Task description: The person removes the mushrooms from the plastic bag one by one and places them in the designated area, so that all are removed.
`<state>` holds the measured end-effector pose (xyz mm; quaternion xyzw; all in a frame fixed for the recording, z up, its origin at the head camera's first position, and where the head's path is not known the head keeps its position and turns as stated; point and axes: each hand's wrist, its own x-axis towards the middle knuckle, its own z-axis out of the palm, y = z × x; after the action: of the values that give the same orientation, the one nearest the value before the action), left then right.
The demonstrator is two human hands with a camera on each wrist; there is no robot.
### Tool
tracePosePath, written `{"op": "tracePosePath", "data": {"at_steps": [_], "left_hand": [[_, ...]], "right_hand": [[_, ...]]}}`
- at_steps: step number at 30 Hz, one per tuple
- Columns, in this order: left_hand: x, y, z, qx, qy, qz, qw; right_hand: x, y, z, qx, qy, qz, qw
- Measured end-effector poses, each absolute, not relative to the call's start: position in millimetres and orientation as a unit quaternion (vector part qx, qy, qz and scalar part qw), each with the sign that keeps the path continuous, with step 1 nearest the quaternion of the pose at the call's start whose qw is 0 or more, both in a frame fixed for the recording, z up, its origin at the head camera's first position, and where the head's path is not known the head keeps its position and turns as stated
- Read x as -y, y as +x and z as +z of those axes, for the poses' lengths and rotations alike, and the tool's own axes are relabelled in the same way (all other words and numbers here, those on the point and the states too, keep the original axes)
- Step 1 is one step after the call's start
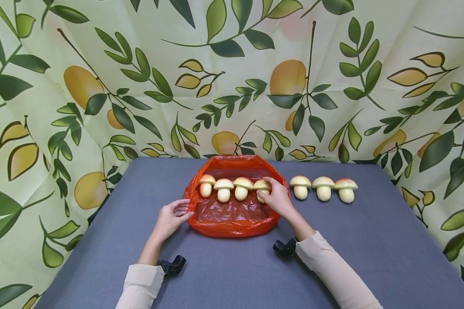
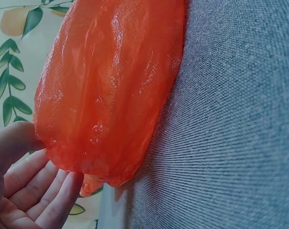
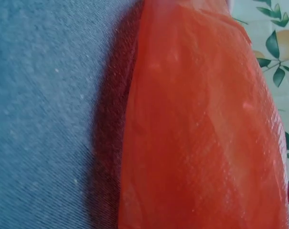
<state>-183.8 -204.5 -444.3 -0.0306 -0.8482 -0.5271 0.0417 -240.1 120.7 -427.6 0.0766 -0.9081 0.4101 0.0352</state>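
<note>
A red plastic bag (image 1: 232, 229) lies with its mouth spread wide on the table. Inside it several toy mushrooms with pale stems and yellow-red caps stand in a row, among them a mushroom (image 1: 223, 189) near the middle. My right hand (image 1: 280, 201) reaches over the bag's right rim and pinches the rightmost mushroom (image 1: 260, 185) of that row. At the left rim my left hand (image 1: 170, 219) holds the bag's edge; in the left wrist view its thumb and fingers meet the red plastic (image 2: 101, 109). Red plastic (image 3: 197, 119) hides most of the right hand in the right wrist view.
Right of the bag, 3 more mushrooms stand in a line: a near one (image 1: 300, 188), a middle one (image 1: 323, 189) and a far one (image 1: 346, 190). The grey tabletop (image 1: 232, 274) ends at a leaf-patterned cloth (image 1: 232, 86) behind.
</note>
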Motion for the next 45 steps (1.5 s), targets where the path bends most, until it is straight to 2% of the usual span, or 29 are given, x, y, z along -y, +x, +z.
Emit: {"op": "tracePosePath", "data": {"at_steps": [13,27,45], "left_hand": [[203,-184,-445,0.853,-0.031,-0.520,0.040],[203,-183,-444,0.849,-0.029,-0.527,0.037],[204,-184,-445,0.849,-0.030,-0.526,0.043]], "right_hand": [[-116,-223,-426,0.909,0.119,0.398,0.039],[-115,-232,-434,0.916,0.106,0.386,-0.014],[-117,-231,-438,0.910,0.131,0.394,-0.007]]}}
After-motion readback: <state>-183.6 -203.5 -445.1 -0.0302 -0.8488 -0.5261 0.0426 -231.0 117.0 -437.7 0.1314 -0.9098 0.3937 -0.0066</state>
